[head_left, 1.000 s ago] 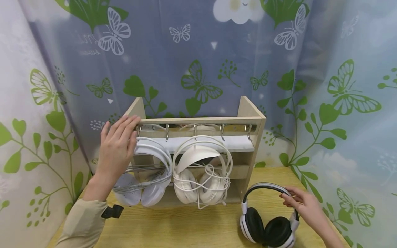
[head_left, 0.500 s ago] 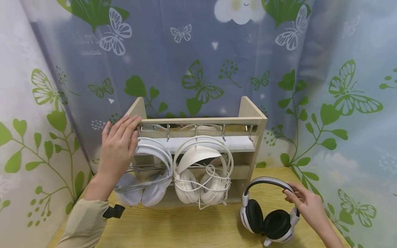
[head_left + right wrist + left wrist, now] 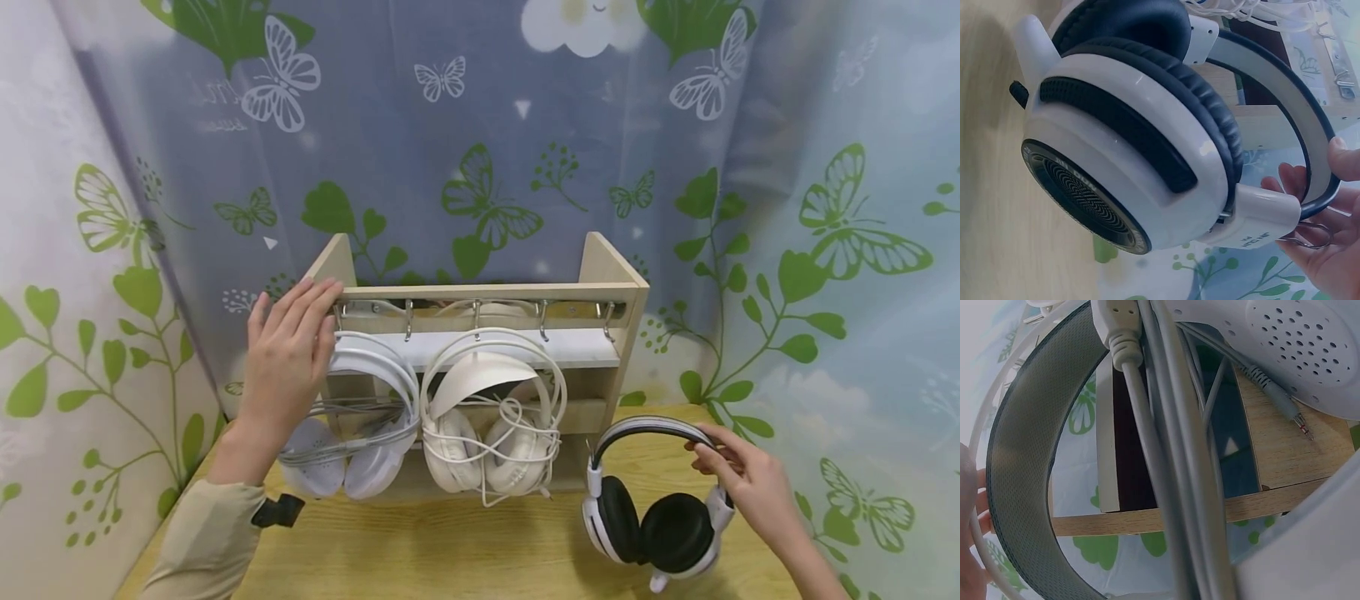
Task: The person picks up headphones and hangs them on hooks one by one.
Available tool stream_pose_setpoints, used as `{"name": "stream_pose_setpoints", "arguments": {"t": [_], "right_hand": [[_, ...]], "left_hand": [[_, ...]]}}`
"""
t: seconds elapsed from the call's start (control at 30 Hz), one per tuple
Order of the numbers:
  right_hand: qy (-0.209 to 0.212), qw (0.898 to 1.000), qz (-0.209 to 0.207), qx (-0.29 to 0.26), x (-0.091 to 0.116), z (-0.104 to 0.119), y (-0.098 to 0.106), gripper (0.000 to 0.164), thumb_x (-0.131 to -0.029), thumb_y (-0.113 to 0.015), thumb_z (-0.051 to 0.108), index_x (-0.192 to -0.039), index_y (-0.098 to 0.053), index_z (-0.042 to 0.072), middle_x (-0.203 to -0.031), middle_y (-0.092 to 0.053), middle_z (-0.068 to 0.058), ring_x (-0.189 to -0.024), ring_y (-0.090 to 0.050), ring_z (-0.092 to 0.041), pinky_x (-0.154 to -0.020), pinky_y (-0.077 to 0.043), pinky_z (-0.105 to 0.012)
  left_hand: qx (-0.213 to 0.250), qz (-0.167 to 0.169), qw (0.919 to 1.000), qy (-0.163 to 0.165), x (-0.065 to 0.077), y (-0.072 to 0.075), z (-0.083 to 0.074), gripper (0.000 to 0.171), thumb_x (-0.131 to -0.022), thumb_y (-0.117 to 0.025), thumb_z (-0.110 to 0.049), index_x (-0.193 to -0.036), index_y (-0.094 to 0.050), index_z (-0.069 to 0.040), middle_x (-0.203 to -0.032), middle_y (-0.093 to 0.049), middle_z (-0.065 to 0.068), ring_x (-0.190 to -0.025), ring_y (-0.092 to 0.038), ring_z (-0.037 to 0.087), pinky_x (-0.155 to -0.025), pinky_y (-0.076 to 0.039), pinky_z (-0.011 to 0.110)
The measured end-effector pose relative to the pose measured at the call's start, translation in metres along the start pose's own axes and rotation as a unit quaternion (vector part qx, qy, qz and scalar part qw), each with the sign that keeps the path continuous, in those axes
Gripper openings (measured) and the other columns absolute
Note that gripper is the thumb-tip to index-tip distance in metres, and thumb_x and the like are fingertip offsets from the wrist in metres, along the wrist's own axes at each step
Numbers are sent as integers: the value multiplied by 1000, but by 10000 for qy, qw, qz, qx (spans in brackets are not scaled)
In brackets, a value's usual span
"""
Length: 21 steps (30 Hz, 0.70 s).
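My right hand [image 3: 757,483] grips the headband of white headphones with black ear pads [image 3: 678,533], right of the rack and over the table. Its thumb and fingers pinch one side of the band in the right wrist view, beside the white earcup [image 3: 1116,156]. My left hand [image 3: 288,358] rests on the upper left corner of the wooden hook rack [image 3: 487,292], fingers lying together over the rail. Just below it hang white headphones with a coiled grey cable [image 3: 378,458]; their mesh-lined headband [image 3: 1019,456] fills the left wrist view. Cream headphones wrapped in cable [image 3: 457,450] hang at the rack's middle.
Several metal hooks line the rail; a hook at the right end [image 3: 607,321] carries nothing. A white shelf panel [image 3: 585,348] runs behind the hooks. The rack stands on a yellow wooden table [image 3: 435,550], with a butterfly-print curtain [image 3: 375,150] behind and to both sides.
My right hand has lifted the black-padded headphones slightly and tilted them, so the ear pads face more toward the head camera. The left hand stays on the rack corner.
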State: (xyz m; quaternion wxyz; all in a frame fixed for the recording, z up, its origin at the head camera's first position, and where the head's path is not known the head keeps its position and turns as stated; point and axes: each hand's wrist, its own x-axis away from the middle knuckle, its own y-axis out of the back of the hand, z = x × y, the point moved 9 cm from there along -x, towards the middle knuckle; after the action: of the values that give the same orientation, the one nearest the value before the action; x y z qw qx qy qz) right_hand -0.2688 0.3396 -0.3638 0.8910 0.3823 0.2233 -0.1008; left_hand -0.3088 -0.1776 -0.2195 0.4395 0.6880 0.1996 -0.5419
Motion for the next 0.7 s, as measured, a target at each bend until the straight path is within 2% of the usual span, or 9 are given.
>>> {"name": "stream_pose_setpoints", "arguments": {"t": [0.2, 0.7], "right_hand": [[282, 9995, 3, -122, -4, 11, 4, 26, -101, -63, 10, -126, -67, 4, -93, -68, 28, -75, -68, 4, -65, -52, -17], [863, 9951, -260, -400, -16, 39, 18, 28, -101, -59, 2, -128, -66, 1, -99, -67, 31, -78, -68, 4, -69, -53, -12]], "left_hand": [[-9, -108, 9999, -16, 0, 1, 0, 41, -108, -42, -26, -139, -62, -9, -140, -62, 10, -136, -51, 30, -120, -20, 61], [15, -94, 10000, 2, -1, 1, 0, 40, -107, -43, -25, -139, -62, -9, -140, -62, 9, -136, -51, 30, -120, -19, 61]]}}
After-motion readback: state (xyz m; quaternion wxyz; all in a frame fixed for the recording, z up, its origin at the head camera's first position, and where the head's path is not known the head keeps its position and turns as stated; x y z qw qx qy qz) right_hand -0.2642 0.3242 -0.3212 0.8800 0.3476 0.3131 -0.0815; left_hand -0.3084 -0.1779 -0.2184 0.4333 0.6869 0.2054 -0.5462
